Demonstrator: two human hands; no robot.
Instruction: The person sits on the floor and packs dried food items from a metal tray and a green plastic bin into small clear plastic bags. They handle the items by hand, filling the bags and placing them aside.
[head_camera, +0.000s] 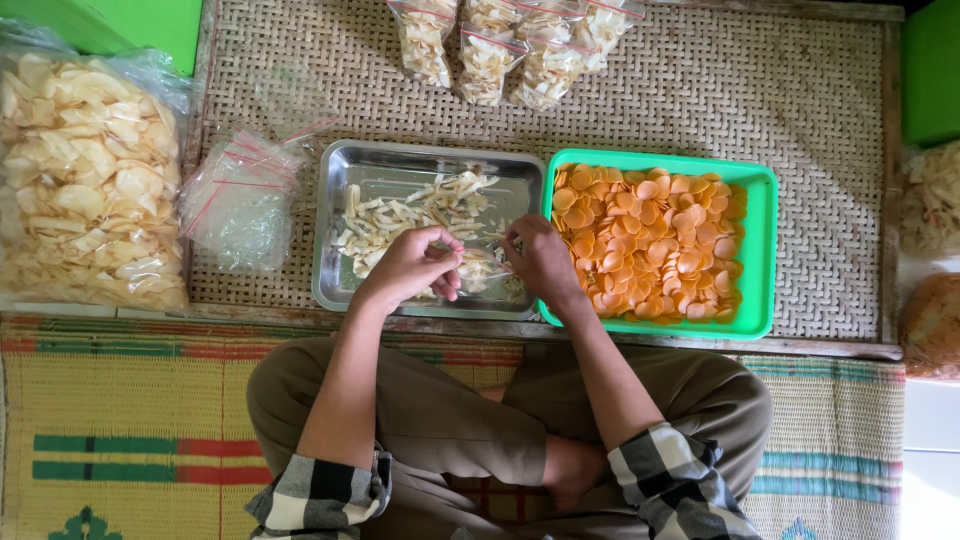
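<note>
Seated cross-legged, a person worked both hands over a steel tray (335, 225) of pale cracker strips (400, 215), the left hand (415, 265) curled around a pinch of them and the right hand (535, 255) nipping more at the tray's near edge. The strips lay mostly slantwise, long axes pointing toward the tray's far right corner. Small, loose pinches would likely spare the brittle pieces. Right of the tray sat a green tray (760, 250) of orange crackers (650, 240).

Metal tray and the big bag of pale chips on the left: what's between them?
In the head view, a loose pile of empty clear plastic bags lies on the woven mat, between the metal tray and the big bag of pale chips.
</note>
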